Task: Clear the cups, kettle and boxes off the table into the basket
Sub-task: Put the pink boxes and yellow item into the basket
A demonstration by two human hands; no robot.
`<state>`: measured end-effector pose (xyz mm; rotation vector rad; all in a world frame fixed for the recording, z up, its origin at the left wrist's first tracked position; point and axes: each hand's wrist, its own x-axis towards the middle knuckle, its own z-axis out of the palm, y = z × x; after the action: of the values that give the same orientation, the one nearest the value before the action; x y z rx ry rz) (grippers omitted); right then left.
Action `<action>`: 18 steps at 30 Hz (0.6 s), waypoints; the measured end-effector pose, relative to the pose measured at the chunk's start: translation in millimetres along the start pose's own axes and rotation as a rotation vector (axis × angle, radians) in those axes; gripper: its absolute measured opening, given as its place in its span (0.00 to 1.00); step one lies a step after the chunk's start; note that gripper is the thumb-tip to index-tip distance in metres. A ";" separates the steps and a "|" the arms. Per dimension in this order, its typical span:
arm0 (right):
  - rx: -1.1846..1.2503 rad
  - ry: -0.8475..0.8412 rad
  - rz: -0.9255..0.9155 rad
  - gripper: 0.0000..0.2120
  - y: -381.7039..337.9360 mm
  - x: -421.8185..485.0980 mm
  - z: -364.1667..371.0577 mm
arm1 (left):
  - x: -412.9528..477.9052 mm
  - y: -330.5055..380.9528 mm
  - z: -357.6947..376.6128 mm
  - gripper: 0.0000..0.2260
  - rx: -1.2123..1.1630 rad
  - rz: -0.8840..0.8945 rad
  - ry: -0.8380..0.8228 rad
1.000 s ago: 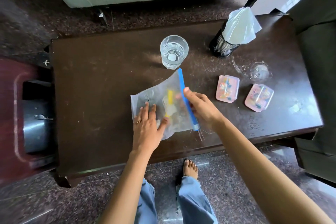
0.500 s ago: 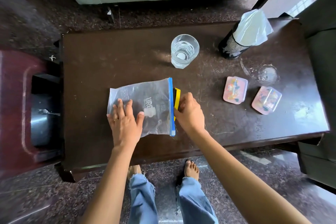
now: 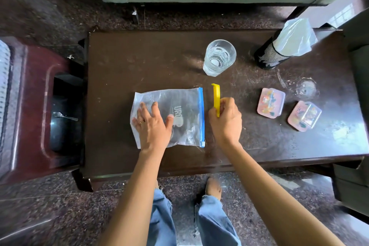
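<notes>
While left hand flattens bag, right hand grips upright yellow clip.

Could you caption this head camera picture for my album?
Left hand flattens a zip bag on the table; right hand holds a yellow clip.

Left hand lies flat, fingers spread; right hand is curled, fingers pinched together.
</notes>
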<state>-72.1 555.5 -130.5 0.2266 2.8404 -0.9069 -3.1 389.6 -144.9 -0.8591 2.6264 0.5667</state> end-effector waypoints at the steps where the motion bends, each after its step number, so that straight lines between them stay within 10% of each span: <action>1: 0.022 0.033 -0.063 0.07 -7.7 0.0 -2.1 | 0.5 1.6 -5.6 0.26 -0.029 0.000 0.018; 18: 0.413 -0.423 -0.505 0.09 -240.0 -35.2 51.2 | -5.8 -107.8 -143.8 0.23 -0.430 -0.215 0.378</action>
<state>-78.1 328.8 -30.3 -0.5963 2.3189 -1.4296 42.7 246.3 -46.3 -1.4876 2.7220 1.0166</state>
